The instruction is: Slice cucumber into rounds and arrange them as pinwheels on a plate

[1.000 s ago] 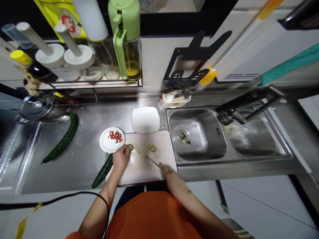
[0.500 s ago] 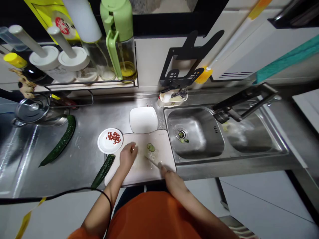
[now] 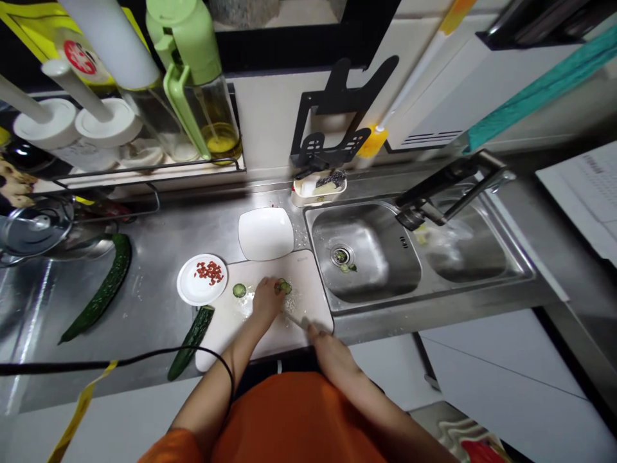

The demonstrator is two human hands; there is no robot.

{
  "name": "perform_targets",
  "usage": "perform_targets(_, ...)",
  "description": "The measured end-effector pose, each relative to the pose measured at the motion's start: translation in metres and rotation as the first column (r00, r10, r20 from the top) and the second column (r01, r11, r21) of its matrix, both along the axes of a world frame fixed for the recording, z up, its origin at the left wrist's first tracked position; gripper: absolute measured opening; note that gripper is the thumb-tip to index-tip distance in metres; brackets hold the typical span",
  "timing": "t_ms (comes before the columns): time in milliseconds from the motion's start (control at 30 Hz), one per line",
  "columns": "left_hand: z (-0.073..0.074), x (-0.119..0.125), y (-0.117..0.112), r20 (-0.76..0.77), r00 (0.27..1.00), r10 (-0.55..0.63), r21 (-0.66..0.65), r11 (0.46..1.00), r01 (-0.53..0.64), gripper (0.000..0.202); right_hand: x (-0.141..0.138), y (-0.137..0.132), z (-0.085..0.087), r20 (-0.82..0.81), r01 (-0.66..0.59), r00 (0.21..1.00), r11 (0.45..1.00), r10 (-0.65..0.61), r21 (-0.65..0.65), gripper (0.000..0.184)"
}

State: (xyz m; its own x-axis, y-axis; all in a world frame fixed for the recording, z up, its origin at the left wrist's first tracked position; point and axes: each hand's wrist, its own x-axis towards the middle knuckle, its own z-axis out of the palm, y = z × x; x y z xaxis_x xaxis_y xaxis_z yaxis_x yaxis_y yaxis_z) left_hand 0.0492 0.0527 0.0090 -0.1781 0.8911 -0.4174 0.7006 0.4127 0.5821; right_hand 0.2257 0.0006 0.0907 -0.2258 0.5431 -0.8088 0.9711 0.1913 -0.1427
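Note:
My left hand [image 3: 267, 301] is over the middle of the white cutting board [image 3: 263, 344], its fingertips closed on a few cucumber slices [image 3: 285, 287]. Another cucumber slice [image 3: 240, 290] lies flat to the left of that hand. In my right hand [image 3: 330, 350] is a knife [image 3: 295, 319], its blade low over the board and pointing left. A cut length of cucumber [image 3: 191, 344] rests against the board's left edge. Behind it stands a small white plate [image 3: 187, 292] with chopped red pieces [image 3: 209, 272].
An empty-looking white square dish [image 3: 266, 233] touches the board's far edge. A whole cucumber [image 3: 103, 292] lies farther left. To the right is a double sink [image 3: 366, 283] with a black faucet [image 3: 424, 199]. A black cable [image 3: 144, 354] crosses above my left forearm.
My left hand has moved right across the board onto the cucumber slices. A lone slice now shows at its left. The knife hand stays nearly in place, and the view has shifted slightly right.

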Motion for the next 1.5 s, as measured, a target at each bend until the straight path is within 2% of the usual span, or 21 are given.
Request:
perform_targets(333,0.001,0.005,0.003,-0.019,0.999,-0.029,0.021,0.999,0.029,0.011,0.003,-0.001,-0.006,-0.016,0.009,1.000,1.000,-0.009,-0.002,0.064)
perform_targets(467,0.005,0.007,0.001,-0.003,0.999,-0.036,-0.020,0.999,0.036,0.007,0.004,-0.002,-0.009,-0.012,0.004,1.000,1.000,-0.004,0.008,0.063)
perform_targets(733,0.005,-0.009,-0.010,0.075,0.996,0.051,0.012,0.999,-0.052,0.009,0.003,0.002,-0.003,-0.012,-0.004,1.000,1.000,0.004,-0.009,0.060)
perform_targets(1067,0.001,-0.044,-0.039,0.051,0.982,0.182,0.032,0.982,-0.184,0.009,0.009,0.007,0.001,-0.002,-0.046,0.999,0.999,0.046,-0.022,0.067)
perform_targets(1267,0.000,-0.047,-0.043,0.065,0.970,0.234,-0.003,0.972,-0.235,0.009,0.008,0.009,0.002,-0.031,-0.067,0.997,0.998,0.066,-0.013,0.070)
perform_targets(1500,-0.003,-0.046,-0.045,0.041,0.969,0.245,0.023,0.969,-0.246,0.013,-0.013,0.012,0.000,-0.062,-0.072,0.995,0.993,0.078,0.089,0.059)
